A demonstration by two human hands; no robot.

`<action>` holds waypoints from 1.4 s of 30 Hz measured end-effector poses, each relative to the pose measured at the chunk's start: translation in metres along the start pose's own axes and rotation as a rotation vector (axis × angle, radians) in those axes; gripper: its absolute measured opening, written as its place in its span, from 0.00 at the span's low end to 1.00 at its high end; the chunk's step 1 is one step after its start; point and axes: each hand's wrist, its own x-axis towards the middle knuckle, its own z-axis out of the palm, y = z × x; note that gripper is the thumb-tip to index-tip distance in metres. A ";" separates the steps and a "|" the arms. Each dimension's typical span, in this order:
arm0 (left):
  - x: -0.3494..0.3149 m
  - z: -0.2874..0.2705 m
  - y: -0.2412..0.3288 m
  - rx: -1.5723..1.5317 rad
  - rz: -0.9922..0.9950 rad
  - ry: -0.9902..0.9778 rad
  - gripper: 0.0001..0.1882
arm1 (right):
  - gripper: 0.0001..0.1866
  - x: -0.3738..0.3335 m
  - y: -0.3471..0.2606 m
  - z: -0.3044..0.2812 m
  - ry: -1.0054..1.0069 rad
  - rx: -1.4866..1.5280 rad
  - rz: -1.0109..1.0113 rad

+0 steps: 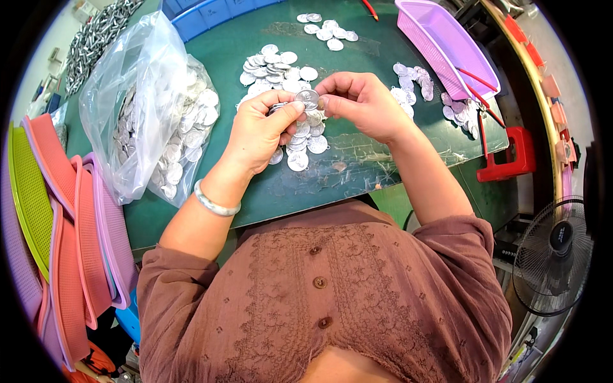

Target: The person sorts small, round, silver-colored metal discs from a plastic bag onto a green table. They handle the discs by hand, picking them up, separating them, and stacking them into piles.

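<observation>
Between my two hands is a round silver metal disc (307, 99) with a raised design. My left hand (258, 121), with a pale bangle at its wrist, pinches the disc's left side between thumb and finger; more discs show in its curled fingers. The thumb and forefinger of my right hand (364, 102) close at the disc's right edge. Under and behind the hands lies a heap of similar silver discs (268, 69), and a few more discs (297, 161) lie just below them on the green table (338, 172).
At the left stands a clear plastic bag (137, 96) full of discs, beside stacked coloured baskets (64, 223). A purple basket (440, 45), red-handled pliers (483, 108) and small disc piles (329, 30) are to the right and back. A blue bin (217, 14) sits behind, a fan (552, 255) far right.
</observation>
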 end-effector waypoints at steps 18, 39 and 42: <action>-0.003 0.003 0.001 0.089 0.046 0.012 0.04 | 0.07 -0.002 0.004 0.008 0.066 0.098 0.002; -0.001 0.002 -0.012 0.427 0.436 0.094 0.05 | 0.05 -0.008 -0.002 0.017 0.217 -0.217 -0.259; -0.001 0.002 -0.013 0.436 0.471 0.091 0.06 | 0.05 -0.007 -0.001 0.018 0.230 -0.216 -0.284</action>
